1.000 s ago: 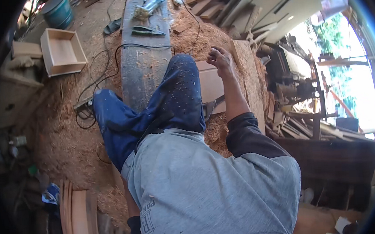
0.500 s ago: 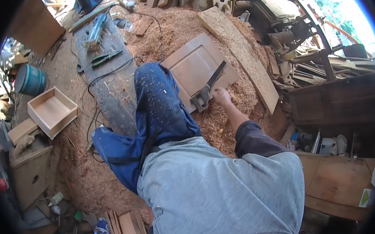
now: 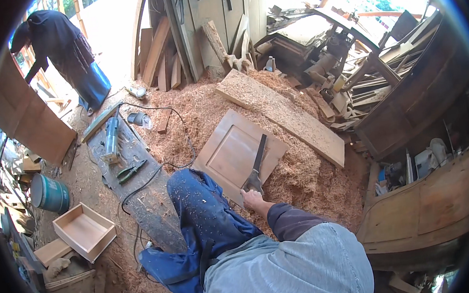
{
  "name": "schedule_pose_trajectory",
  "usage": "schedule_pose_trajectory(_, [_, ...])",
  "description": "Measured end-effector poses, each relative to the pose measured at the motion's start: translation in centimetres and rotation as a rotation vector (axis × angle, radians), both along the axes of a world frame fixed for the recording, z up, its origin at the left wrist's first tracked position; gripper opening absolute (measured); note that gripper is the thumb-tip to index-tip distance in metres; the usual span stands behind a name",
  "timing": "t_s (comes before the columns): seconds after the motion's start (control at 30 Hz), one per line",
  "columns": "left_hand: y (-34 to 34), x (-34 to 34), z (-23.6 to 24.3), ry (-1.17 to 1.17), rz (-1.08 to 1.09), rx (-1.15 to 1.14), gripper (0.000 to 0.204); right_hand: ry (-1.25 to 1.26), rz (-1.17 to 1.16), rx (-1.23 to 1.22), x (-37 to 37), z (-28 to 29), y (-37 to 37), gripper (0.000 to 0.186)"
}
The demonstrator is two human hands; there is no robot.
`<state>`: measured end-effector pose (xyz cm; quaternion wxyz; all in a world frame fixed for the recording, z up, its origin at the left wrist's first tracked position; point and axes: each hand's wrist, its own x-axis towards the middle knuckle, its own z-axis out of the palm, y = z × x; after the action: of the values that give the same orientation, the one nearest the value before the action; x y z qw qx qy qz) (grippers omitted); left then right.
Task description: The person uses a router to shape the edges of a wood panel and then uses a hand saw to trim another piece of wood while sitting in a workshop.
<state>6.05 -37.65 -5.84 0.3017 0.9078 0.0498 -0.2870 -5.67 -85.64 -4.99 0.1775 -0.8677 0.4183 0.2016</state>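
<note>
My right hand (image 3: 255,199) is closed round the handle of a handsaw (image 3: 258,160). The dark blade points away from me and lies over a brown wooden panel door (image 3: 225,150) with a raised centre. The panel rests on wood shavings (image 3: 296,188) just beyond my knee. Nowhere in the picture does my left hand show.
Left of my knee, a worn plank (image 3: 154,197) bears a power tool (image 3: 112,138), pliers (image 3: 131,171) and a black cord. A wooden drawer (image 3: 84,231) and teal bucket (image 3: 49,194) stand farther left. Beyond the panel lies a long board (image 3: 283,116). Another person (image 3: 62,49) bends over, far left.
My right hand has moved from the panel's edge beside the saw onto its handle. The view has tilted up, bringing the other person into sight.
</note>
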Motion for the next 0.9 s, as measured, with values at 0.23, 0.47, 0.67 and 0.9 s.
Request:
schedule_pose_trajectory(0.23, [0.3, 0.5, -0.9, 0.041, 0.027, -0.007, 0.034, 0.052, 0.013, -0.032, -0.1, -1.3, 0.4, 0.045])
schedule_pose_trajectory(0.47, [0.9, -0.2, -0.2, 0.082, 0.092, -0.002, 0.032, 0.046, 0.091, -0.096, 0.7, -3.7, -1.1, 0.030])
schedule_pose_trajectory(0.67, [1.2, 0.6, 0.5, 0.094, 0.097, 0.011, 0.031, -0.001, 0.086, -0.104, 0.3, -4.4, -1.4, 0.030])
schedule_pose_trajectory(0.9, [0.2, 2.6, 1.0, 0.103, 0.079, 0.008, 0.030, -0.182, 0.140, -0.277, -2.1, 0.7, -0.5, 0.034])
